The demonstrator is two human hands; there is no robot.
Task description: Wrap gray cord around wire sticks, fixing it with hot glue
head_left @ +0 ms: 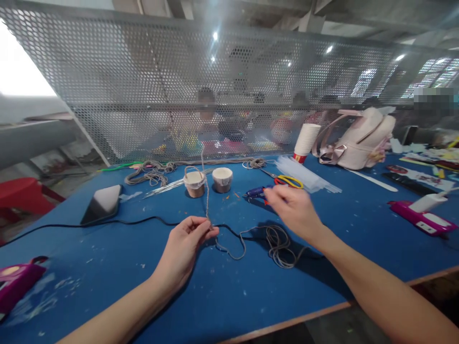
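A grey cord (207,203), pinched in the left hand (189,239) above the table (222,296), trails to a loose coil (278,243) by a black cable (143,219), the curled right hand (294,210), grip unclear, partly hiding a blue glue gun (255,192), with two small cups (222,181) beyond.

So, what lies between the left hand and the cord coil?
In the head view, a loose cord loop and some black cable lie between the left hand and the coil.

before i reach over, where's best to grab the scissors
Probably by the yellow handles of the scissors, coming from the right: they extend that way, while the blades point left, away from that approach.
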